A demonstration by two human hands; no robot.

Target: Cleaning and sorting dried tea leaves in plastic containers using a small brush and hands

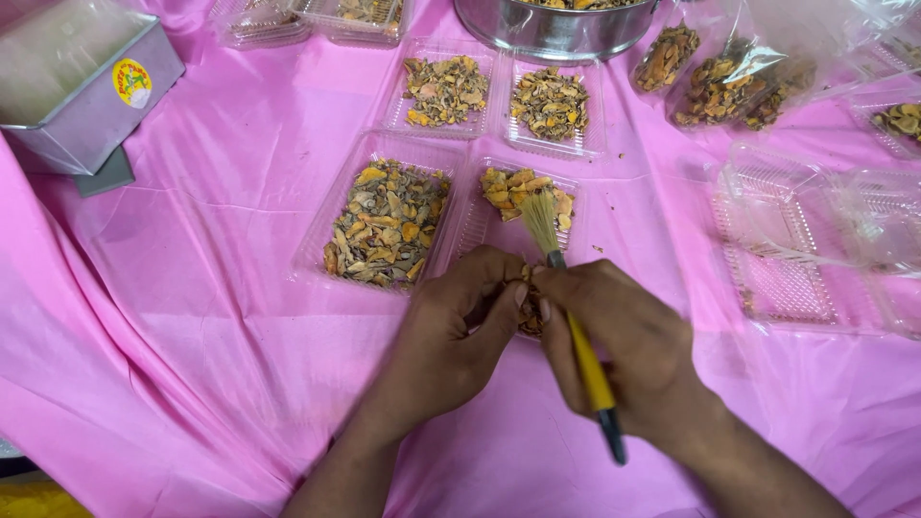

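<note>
My left hand (451,326) and my right hand (624,336) meet over the pink table cover, fingertips together on a small clump of dried yellow-brown pieces (529,312). My right hand also grips a paintbrush (587,364) with a yellow handle and dark end; its pale bristles point away from me over a clear plastic tray (480,225) that holds a few dried pieces. Just left of it sits a fuller clear tray (326,230) of the same dried pieces.
Two more filled clear trays (393,105) (595,134) lie farther back, below a round steel pan (552,34). Bags of dried pieces (729,82) and empty clear hinged boxes (815,240) are at right. A grey metal tin (77,96) stands at the far left.
</note>
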